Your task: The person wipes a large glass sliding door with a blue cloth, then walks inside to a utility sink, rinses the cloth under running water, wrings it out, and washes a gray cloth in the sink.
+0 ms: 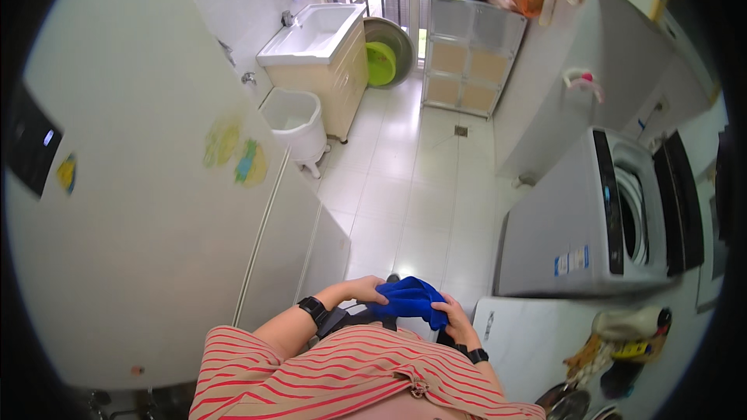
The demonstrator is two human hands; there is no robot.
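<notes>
A blue cloth (409, 298) is stretched between my two hands, close in front of my body. My left hand (367, 290) grips its left end, with the thumb on top. At the cloth's right end, my right hand (453, 313) pinches the edge between thumb and fingers. Black bands circle both wrists. The cloth's folds hide some of my fingertips.
To the right stands a grey top-loading washing machine (548, 239) with its lid up, beside a white countertop (519, 332). A refrigerator (146, 216) fills the left. Farther off are a white bucket (297, 128), a sink cabinet (327, 87) and a shelf unit (473, 58).
</notes>
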